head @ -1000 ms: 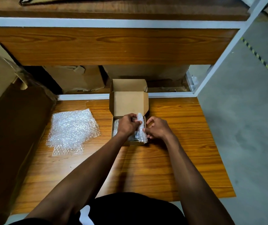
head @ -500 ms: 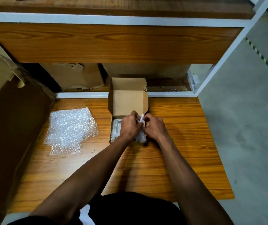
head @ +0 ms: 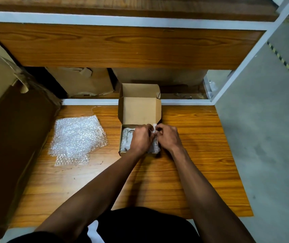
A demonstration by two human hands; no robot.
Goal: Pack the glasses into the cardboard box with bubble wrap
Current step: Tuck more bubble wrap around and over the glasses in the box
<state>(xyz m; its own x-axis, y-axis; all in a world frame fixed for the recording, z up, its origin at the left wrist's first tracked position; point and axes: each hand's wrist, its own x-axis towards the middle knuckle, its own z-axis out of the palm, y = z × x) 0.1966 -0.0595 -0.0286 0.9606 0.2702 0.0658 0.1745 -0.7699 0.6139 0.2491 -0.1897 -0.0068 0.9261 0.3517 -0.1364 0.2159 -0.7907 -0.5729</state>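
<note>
1. Shelf frame: white rails, wood-grain boards, running above and behind the work area; grey floor to the right; large brown carton standing at the left edge.
2. Desk: wood-grain top, bare in front of and to the right of the box; ample room for closing the lid.
3. Spare wrap: loose stack of bubble sheets lying flat, well apart to the left of the box.
4. Box: small cardboard mailer at the desk's far centre, lid flap standing upright at the back, tray open toward the wearer.
5. Bundle: glasses in bubble wrap, inside the tray on its right side, long axis running front to back; more wrap visible at the tray's left; glasses themselves not discernible through the film.
6. Left hand: over the tray's middle, curled, pinching the bundle's top.
7. Right hand: just beside, at the tray's right wall, pinching the same wrap end; both equally near, bundle directly beneath. Judged step: tucking the wrap down, lid not yet shut.
</note>
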